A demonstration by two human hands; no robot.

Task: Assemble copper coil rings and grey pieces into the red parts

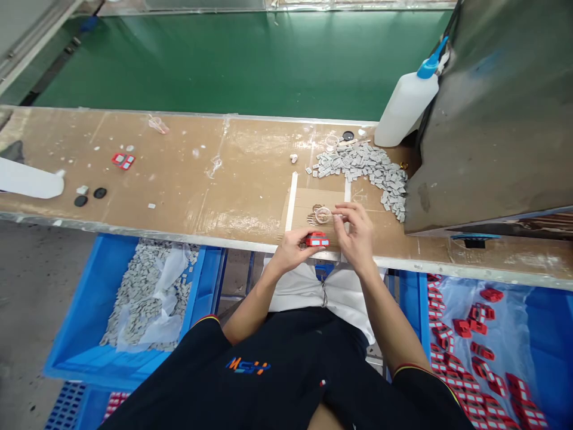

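Observation:
My left hand (pixel 290 252) is closed on a small red plastic toy part (pixel 317 241) with light grey rectangular pieces on its front, held at the bench's front edge. My right hand (pixel 356 236) pinches a thin stick (pixel 335 215), whose far end lies over a small round clear dish (pixel 323 215). That dish rests on a cardboard sheet (pixel 308 197) between two white tape strips. Right and beyond it spreads a heap of small grey tiles (pixel 364 161). Whether the stick touches the dish I cannot tell.
A white squeeze bottle (pixel 405 104) stands beside a metal housing (pixel 496 119) at right. Below are blue bins: one of grey tiles (pixel 134 298), one of red parts (pixel 474 349). Another red part (pixel 123 160) lies at left, near black caps (pixel 99 193). A green belt (pixel 250 65) runs behind.

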